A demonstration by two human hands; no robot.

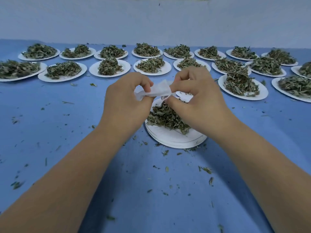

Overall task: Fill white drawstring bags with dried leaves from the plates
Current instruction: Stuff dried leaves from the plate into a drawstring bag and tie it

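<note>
Both our forearms run from the bottom corners of the frame toward centre, over the blue cloth (50,135) strewn with leaf crumbs. Just past the wrists sits a stack of white plates (176,139) topped with a heap of dried leaves (165,117) — the right wrist hides its right side. Above it, our left hand (124,101) and right hand (198,98) each pinch one end of a small white drawstring bag (157,91), fingers curled. The bag is stretched between them, its long axis running left to right across the frame. It looks flat and empty; which end is the mouth we cannot tell. The heap lies directly below the bag, about equally near both hands, so we judge that filling needs only a short reach down. Open cloth lies left of the stack — a loaded plate (261,93) crowds the right. Farther up, two rows of heaped plates (94,69) span the frame below the pale wall (151,22).
</note>
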